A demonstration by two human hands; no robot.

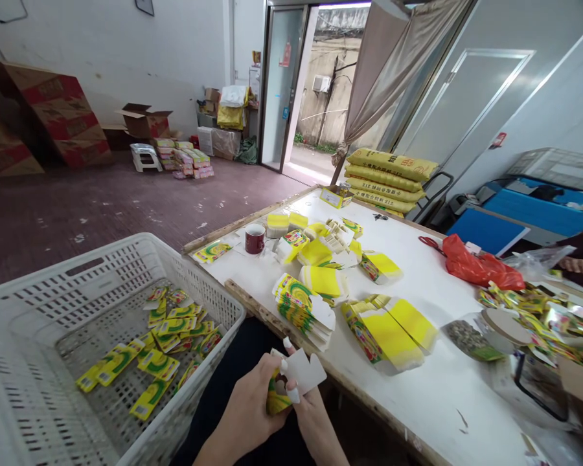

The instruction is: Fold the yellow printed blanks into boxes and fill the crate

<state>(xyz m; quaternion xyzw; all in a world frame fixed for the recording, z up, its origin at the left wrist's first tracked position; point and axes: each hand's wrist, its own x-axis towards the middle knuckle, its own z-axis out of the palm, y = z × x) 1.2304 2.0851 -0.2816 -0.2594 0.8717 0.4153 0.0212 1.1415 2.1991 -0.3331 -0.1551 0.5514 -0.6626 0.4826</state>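
Note:
Above my lap I hold a small yellow-green carton [276, 400] with its white end flaps folded outward. My left hand [250, 402] is closed around the carton's side. My right hand [308, 414] grips it at the open end, by the white flaps, and white covers sit on some fingertips. The carton's inside is mostly hidden by my fingers. Just beyond my hands, a row of flattened cartons [301, 307] lies on the white table [437, 395]. More yellow carton stacks [393, 330] lie to their right and behind.
On my left stands a white plastic crate [146, 249] with several yellow-green cartons [168, 333] inside. A dark red mug [254, 239] stands near the table's left edge. At right are a red plastic bag [480, 262], a pile of sachets [544, 310] and another person's hand [574, 264].

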